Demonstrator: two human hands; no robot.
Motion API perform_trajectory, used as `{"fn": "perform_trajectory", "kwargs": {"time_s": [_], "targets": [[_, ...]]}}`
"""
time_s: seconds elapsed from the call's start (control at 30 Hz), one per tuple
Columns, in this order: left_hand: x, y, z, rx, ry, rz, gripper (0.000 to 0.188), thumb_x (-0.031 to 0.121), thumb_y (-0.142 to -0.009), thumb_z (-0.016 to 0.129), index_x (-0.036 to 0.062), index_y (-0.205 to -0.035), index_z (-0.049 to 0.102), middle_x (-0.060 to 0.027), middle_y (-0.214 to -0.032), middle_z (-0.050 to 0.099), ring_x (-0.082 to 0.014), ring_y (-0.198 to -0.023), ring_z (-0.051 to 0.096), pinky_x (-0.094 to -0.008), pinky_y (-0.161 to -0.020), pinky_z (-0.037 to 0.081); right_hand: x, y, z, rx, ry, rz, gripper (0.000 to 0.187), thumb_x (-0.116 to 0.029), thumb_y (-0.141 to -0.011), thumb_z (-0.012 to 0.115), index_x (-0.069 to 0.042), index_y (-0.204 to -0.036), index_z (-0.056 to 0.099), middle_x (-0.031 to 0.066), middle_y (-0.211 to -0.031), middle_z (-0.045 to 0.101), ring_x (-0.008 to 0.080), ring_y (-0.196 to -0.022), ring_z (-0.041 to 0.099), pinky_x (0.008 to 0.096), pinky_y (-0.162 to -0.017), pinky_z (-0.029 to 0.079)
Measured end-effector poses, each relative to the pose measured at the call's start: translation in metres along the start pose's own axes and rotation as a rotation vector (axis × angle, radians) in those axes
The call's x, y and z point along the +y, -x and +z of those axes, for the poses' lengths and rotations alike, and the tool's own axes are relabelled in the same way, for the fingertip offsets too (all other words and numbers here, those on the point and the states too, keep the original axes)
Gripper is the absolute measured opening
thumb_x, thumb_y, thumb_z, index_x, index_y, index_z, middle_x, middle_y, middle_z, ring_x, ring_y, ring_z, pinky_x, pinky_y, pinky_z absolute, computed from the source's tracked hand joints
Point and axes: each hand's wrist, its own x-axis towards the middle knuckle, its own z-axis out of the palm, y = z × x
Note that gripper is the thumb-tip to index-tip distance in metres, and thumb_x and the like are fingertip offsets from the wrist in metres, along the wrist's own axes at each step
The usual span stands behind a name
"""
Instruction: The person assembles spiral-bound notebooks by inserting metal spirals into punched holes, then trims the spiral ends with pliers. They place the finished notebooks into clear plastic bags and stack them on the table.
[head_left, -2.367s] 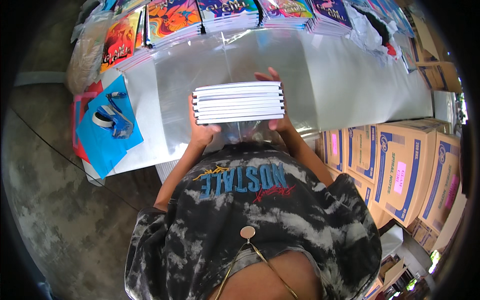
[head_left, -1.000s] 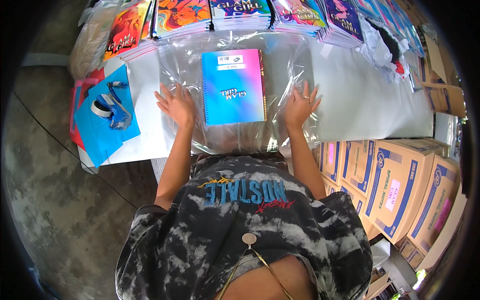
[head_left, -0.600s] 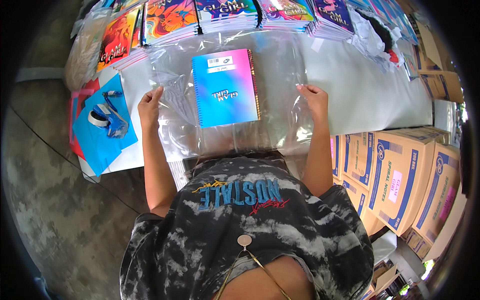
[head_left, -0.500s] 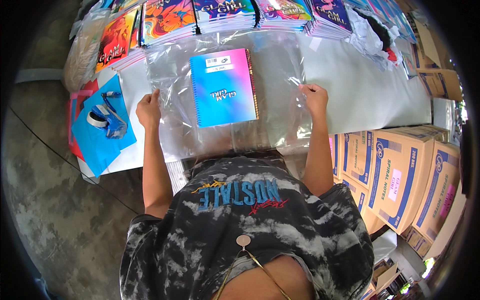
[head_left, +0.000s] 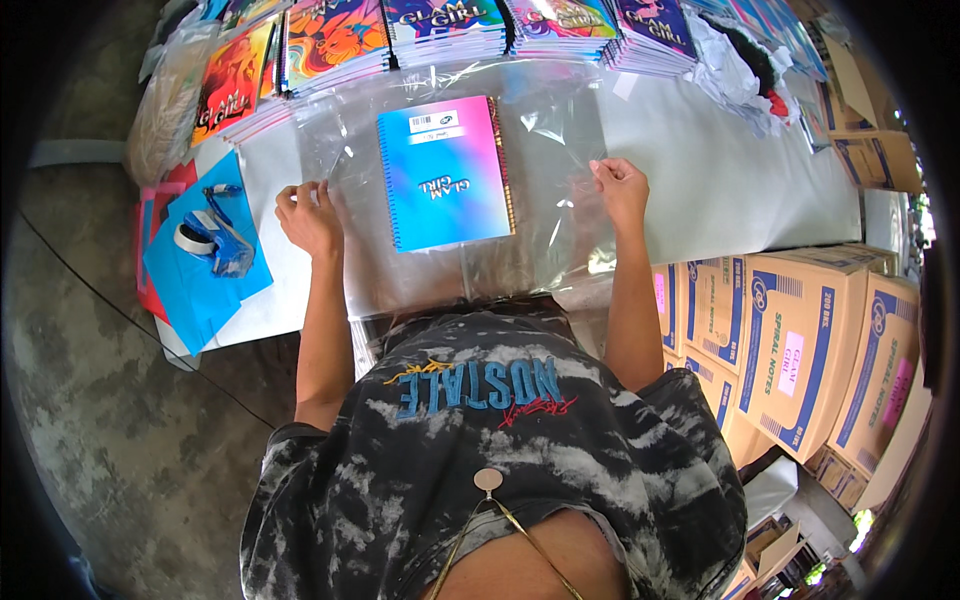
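Note:
A spiral notebook (head_left: 445, 215) with a blue-to-pink cover lies on a clear plastic sheet (head_left: 545, 225) spread over the table. It looks like a stack, with more coil edges showing along its right side. At the sheet's left side, my left hand (head_left: 312, 222) is closed, thumb and fingertips drawn together at the film. My right hand (head_left: 624, 190) pinches the film's opposite side between thumb and fingers. Creases and glare run through the plastic between each hand and the notebook.
Stacks of colourful spiral notebooks (head_left: 450, 25) line the table's far side. On the left, a blue tape dispenser (head_left: 228, 248) rests on blue sheets (head_left: 185, 290). Crumpled plastic (head_left: 735, 75) lies at the far right. Cardboard boxes (head_left: 790, 350) are stacked to my right.
My left hand has moved inward to the right and slightly down, the film's left side shifting with it. My right hand has shifted slightly left and up. The notebook has barely moved.

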Motion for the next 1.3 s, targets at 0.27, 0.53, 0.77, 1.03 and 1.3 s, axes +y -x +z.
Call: {"fn": "perform_trajectory", "kwargs": {"time_s": [0.27, 0.53, 0.77, 1.03, 1.3], "targets": [[0.014, -0.017, -0.017, -0.407, 0.85, -0.403, 0.02, 0.019, -0.089, 0.058, -0.0006, -0.085, 0.058, -0.0093, -0.089, 0.065, -0.0182, -0.078, 0.063, -0.0311, -0.069, 0.048, -0.043, 0.021, -0.004, -0.083, -0.269, 0.038, 0.021, -0.019, -0.08, 0.066, 0.0, -0.091, 0.066, -0.0002, -0.065, 0.056, 0.0063, -0.064, 0.052, 0.0216, -0.054, 0.038], [0.021, -0.034, -0.061, -0.737, 0.992, -0.547, 0.014, 0.022, -0.087, 0.06, 0.0079, -0.086, 0.059, -0.0043, -0.08, 0.062, -0.0107, -0.073, 0.06, -0.0216, -0.058, 0.045, -0.076, 0.023, -0.021, -0.383, 0.144, -0.112, 0.027, -0.026, -0.083, 0.064, 0.0, -0.08, 0.066, -0.0023, -0.071, 0.059, 0.0047, -0.063, 0.042, 0.0231, -0.058, 0.036], [0.024, -0.04, -0.063, -0.963, 1.286, -0.622, 0.024, 0.025, -0.085, 0.063, 0.0091, -0.073, 0.05, 0.0012, -0.062, 0.049, -0.0072, -0.053, 0.044, -0.0203, -0.05, 0.035, -0.083, 0.009, -0.014, -0.678, 0.034, -0.218, 0.04, -0.03, -0.083, 0.064, 0.0, -0.06, 0.05, 0.0203, -0.123, 0.052, 0.0134, -0.104, 0.05, 0.0261, -0.083, 0.038], [0.022, -0.057, -0.079, -0.98, 0.843, 0.113, 0.024, 0.017, -0.085, 0.062, 0.0045, -0.067, 0.054, -0.0114, -0.107, 0.053, -0.0179, -0.096, 0.053, -0.0288, -0.082, 0.041, -0.062, 0.013, 0.027, -0.602, -0.399, -0.294, 0.032, -0.016, -0.081, 0.064, -0.002, -0.057, 0.047, 0.0216, -0.141, 0.033, 0.0078, -0.11, 0.045, 0.0242, -0.079, 0.035], [0.103, -0.001, -0.026, -0.856, 0.677, 0.377, 0.013, 0.017, -0.083, 0.059, 0.0048, -0.085, 0.06, -0.0224, -0.148, 0.013, -0.0346, -0.139, 0.004, -0.0427, -0.11, 0.008, -0.062, 0.058, 0.113, -0.536, -0.496, -0.197, 0.017, -0.014, -0.08, 0.058, -0.003, -0.067, 0.062, 0.0158, -0.148, 0.021, 0.0182, -0.117, 0.042, 0.0333, -0.093, 0.031]]}}
